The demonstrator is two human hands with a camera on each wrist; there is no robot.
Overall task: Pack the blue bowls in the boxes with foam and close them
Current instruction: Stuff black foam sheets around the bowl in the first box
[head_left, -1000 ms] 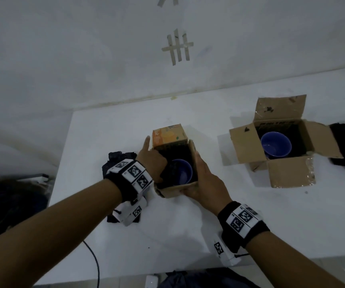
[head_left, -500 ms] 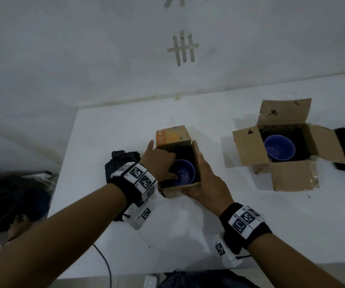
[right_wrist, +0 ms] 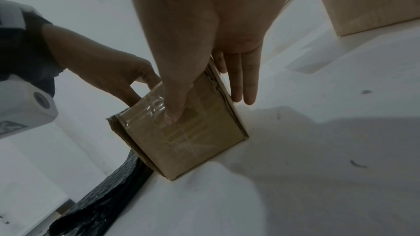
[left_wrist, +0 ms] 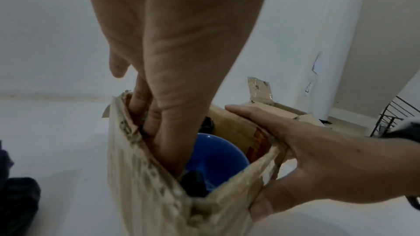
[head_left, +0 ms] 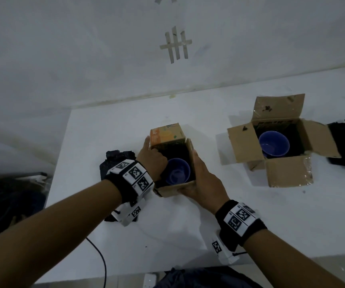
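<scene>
While right hand [head_left: 203,179] steadies small box [head_left: 175,189] near table [head_left: 271,221] front, thumb and fingers clasping its side, left hand [head_left: 152,161] fingers curl inside beside blue bowl [head_left: 178,172], contents unclear. Bowl prob. hard, breakable; grip rim.

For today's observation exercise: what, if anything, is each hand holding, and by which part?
The right hand holds the small box by its right wall and near face. The left hand reaches inside it beside the blue bowl; what its fingers grip cannot be told.
</scene>
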